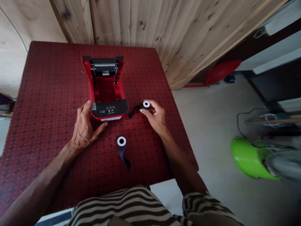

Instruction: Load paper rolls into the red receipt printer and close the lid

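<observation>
A red and black label printer (110,110) stands on the table with its lid raised, and its red inner bay shows. At its front left corner is my left hand (84,125). The fingertips touch the printer's side and the thumb lies spread along the front edge. To the right of the printer, my right hand (155,116) pinches a small roll of black ribbon (146,104) with a white core, thumb in front and fingers behind. Its loose black end trails left toward the printer. A second ribbon roll (121,141) rests nearer me, its dark tail unrolled toward the front.
The table (58,69) has a red patterned cover and stands against a wooden plank wall (131,25). On the floor to the right are a green basin (246,157) and a cable (238,121). Farther back there is a red round object (222,72).
</observation>
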Demonstrator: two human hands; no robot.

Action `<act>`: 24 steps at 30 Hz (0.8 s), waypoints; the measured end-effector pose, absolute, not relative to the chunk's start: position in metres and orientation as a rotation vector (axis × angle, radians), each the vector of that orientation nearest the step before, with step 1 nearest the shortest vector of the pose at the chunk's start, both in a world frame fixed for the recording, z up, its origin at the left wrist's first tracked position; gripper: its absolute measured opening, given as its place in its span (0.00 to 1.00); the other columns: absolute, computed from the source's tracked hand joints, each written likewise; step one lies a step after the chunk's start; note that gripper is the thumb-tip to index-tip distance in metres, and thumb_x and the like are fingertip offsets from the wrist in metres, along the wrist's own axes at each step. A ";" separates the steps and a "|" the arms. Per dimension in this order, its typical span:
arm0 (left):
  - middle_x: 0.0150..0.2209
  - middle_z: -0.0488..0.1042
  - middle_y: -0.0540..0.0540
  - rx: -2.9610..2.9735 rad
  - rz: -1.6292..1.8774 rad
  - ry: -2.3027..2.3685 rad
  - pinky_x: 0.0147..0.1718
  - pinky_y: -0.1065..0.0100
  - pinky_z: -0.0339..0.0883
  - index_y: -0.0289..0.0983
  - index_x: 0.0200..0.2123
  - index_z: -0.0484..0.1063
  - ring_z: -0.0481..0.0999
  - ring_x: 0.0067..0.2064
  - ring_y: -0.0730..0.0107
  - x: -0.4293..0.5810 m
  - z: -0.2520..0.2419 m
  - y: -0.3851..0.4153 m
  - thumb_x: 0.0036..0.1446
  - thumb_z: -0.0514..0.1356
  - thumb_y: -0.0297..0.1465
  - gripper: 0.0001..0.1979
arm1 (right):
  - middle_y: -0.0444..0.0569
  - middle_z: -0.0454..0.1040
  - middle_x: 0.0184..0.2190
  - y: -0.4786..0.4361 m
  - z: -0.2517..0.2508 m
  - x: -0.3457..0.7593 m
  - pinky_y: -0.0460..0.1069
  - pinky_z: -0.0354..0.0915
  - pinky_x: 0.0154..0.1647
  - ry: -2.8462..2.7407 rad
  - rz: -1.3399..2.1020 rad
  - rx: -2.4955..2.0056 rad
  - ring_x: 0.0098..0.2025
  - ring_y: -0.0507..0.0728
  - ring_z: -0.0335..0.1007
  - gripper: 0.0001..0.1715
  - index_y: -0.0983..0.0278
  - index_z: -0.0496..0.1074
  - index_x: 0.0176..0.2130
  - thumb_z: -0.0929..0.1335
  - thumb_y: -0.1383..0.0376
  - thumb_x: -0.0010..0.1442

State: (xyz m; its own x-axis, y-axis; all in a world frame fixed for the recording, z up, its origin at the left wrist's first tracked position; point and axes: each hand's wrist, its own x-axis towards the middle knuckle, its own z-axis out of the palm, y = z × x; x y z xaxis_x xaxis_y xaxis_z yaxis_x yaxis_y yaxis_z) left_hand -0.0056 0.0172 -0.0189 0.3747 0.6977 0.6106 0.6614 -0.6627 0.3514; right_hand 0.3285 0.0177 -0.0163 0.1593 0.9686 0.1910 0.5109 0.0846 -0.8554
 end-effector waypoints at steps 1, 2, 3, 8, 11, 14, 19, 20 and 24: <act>0.66 0.64 0.25 2.561 1.167 1.278 0.59 0.45 0.74 0.33 0.78 0.40 0.69 0.65 0.39 -0.005 -0.019 0.017 0.60 0.71 0.45 0.57 | 0.50 0.84 0.50 0.013 -0.001 0.330 0.60 0.76 0.52 -1.512 0.674 -1.510 0.48 0.60 0.81 0.19 0.58 0.78 0.51 0.74 0.61 0.60; 0.66 0.64 0.25 2.554 1.159 1.286 0.60 0.45 0.73 0.33 0.78 0.40 0.69 0.66 0.40 -0.005 -0.019 0.016 0.61 0.71 0.45 0.56 | 0.49 0.83 0.52 0.008 0.018 0.330 0.60 0.76 0.55 -1.588 0.695 -1.448 0.52 0.60 0.81 0.19 0.57 0.78 0.53 0.73 0.63 0.63; 0.65 0.64 0.25 2.544 1.157 1.292 0.61 0.45 0.73 0.33 0.78 0.40 0.69 0.66 0.40 -0.004 -0.019 0.015 0.62 0.70 0.46 0.55 | 0.49 0.83 0.54 0.004 0.038 0.329 0.61 0.74 0.59 -1.723 0.676 -1.370 0.55 0.60 0.80 0.19 0.56 0.77 0.55 0.73 0.64 0.65; 0.65 0.65 0.27 2.504 1.154 1.305 0.60 0.46 0.75 0.36 0.77 0.39 0.70 0.65 0.42 -0.004 -0.017 0.012 0.64 0.67 0.48 0.53 | 0.52 0.79 0.57 0.023 0.118 0.285 0.63 0.73 0.61 -2.293 0.401 -1.145 0.58 0.64 0.76 0.25 0.58 0.71 0.62 0.71 0.70 0.68; 0.64 0.65 0.28 2.470 1.141 1.330 0.59 0.47 0.76 0.36 0.77 0.40 0.71 0.65 0.45 -0.004 -0.016 0.010 0.67 0.64 0.47 0.49 | 0.54 0.79 0.51 0.056 0.123 0.239 0.63 0.73 0.60 -2.500 0.326 -1.129 0.56 0.65 0.75 0.19 0.63 0.72 0.56 0.69 0.75 0.67; 0.63 0.66 0.29 2.438 1.131 1.331 0.59 0.48 0.77 0.36 0.77 0.41 0.72 0.64 0.46 -0.003 -0.015 0.008 0.66 0.65 0.46 0.48 | 0.56 0.79 0.47 0.082 0.116 0.207 0.60 0.72 0.58 -2.672 0.248 -1.276 0.54 0.64 0.75 0.18 0.66 0.74 0.52 0.65 0.79 0.66; 0.63 0.66 0.29 2.410 1.129 1.329 0.57 0.49 0.78 0.36 0.77 0.42 0.73 0.63 0.47 -0.002 -0.014 0.007 0.66 0.65 0.46 0.48 | 0.62 0.80 0.49 0.099 0.111 0.188 0.55 0.70 0.50 -2.893 0.222 -1.560 0.50 0.64 0.78 0.21 0.69 0.75 0.55 0.64 0.79 0.66; 0.64 0.66 0.29 2.405 1.122 1.332 0.58 0.49 0.78 0.36 0.77 0.42 0.73 0.64 0.46 -0.002 -0.014 0.007 0.66 0.65 0.46 0.48 | 0.63 0.81 0.49 0.101 0.111 0.187 0.55 0.69 0.50 -2.913 0.237 -1.582 0.50 0.64 0.79 0.21 0.69 0.76 0.55 0.64 0.79 0.67; 0.65 0.65 0.28 2.397 1.115 1.339 0.60 0.48 0.77 0.35 0.77 0.43 0.71 0.66 0.45 -0.002 -0.016 0.007 0.66 0.65 0.46 0.48 | 0.63 0.82 0.49 0.112 0.110 0.184 0.54 0.68 0.48 -2.938 0.352 -1.559 0.50 0.64 0.80 0.22 0.69 0.77 0.54 0.63 0.79 0.66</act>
